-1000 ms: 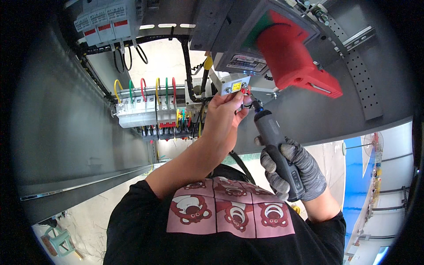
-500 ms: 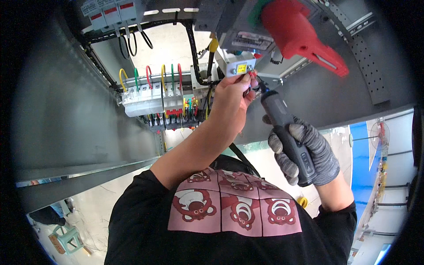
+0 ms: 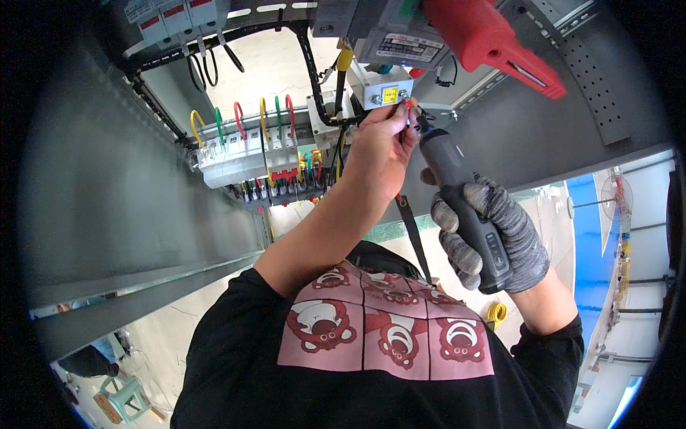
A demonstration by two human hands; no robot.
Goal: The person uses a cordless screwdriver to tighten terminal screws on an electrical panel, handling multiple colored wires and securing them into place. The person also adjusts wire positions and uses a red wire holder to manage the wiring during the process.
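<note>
My bare left hand is raised to a white block with a yellow label. Its thumb and fingers pinch a small red-sleeved wire end, right beside a screw on the block's right side. In a grey knitted glove, my right hand is wrapped round a dark grey cordless screwdriver. The tool slants up and left, its tip close to my left fingertips. Whether the tip touches the wire end or a screw I cannot tell.
A large red handle juts out above right. Left of my forearm sits a row of breakers with yellow, green and red wires. Black cable bundles run along the metal frame. A green stool stands on the floor, lower left.
The whole view has shifted slightly. My left fingers sit a little lower against the white block, still pinching the wire end. The screwdriver stays in my right hand, its tip beside them.
</note>
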